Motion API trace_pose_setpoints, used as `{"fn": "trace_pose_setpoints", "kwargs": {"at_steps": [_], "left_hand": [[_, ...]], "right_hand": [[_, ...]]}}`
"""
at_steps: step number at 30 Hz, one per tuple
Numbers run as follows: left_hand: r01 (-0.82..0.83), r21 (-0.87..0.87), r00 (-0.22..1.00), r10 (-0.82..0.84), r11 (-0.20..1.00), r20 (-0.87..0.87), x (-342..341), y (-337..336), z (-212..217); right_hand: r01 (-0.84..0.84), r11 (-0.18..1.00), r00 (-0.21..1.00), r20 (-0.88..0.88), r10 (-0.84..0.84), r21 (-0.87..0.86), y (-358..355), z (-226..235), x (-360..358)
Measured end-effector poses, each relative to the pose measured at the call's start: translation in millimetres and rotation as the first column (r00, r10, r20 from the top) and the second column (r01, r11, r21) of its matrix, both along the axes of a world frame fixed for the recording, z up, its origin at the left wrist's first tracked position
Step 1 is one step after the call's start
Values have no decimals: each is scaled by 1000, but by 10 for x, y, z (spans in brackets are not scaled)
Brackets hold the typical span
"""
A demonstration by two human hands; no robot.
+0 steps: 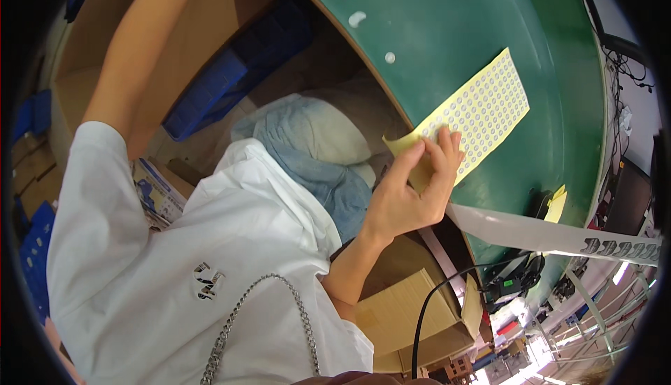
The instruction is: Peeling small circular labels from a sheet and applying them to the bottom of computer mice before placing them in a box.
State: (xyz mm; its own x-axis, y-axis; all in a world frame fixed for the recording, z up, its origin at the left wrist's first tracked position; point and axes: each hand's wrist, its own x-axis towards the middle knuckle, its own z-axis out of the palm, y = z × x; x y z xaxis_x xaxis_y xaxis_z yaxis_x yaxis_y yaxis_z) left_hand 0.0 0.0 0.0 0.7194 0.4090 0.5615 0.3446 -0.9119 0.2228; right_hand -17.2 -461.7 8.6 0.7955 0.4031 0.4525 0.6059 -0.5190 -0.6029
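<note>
My right hand point(414, 196) is at the near edge of the green table point(419, 7), its thumb and fingers closed on the near end of a sticker sheet point(493, 105). The sheet is pale yellow and carries rows of small round grey stickers. Its near corner curls up past the table edge, while the far part lies on the table top. Whether a single sticker sits between the fingertips cannot be made out. My left forearm point(150, 35) reaches up out of the picture at the top, so that hand is hidden.
Two whitish bits point(390, 57) lie on the table. A pale strip point(531, 228) with dark printed shapes crosses the table's right end, near a black cable point(421, 322) and a black device point(508, 285). Below are a blue crate point(224, 81) and cardboard boxes point(409, 311).
</note>
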Motion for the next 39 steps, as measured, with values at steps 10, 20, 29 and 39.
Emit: {"fn": "trace_pose_setpoints", "kwargs": {"at_steps": [10,20,29,39], "left_hand": [[-16,-222,993,-10,975,-117,586,286,63],[-270,-442,963,249,855,-105,1765,1504,226],[7,-485,992,54,874,111,1556,661,446],[320,-341,895,-164,884,415,-403,-2699,346]], "right_hand": [[119,980,985,-146,-96,161,-135,109,150],[212,954,938,-318,-138,211,-85,298,228],[186,951,949,-296,-109,247,-95,324,279],[162,875,971,-232,-59,456,-70,376,312]]}}
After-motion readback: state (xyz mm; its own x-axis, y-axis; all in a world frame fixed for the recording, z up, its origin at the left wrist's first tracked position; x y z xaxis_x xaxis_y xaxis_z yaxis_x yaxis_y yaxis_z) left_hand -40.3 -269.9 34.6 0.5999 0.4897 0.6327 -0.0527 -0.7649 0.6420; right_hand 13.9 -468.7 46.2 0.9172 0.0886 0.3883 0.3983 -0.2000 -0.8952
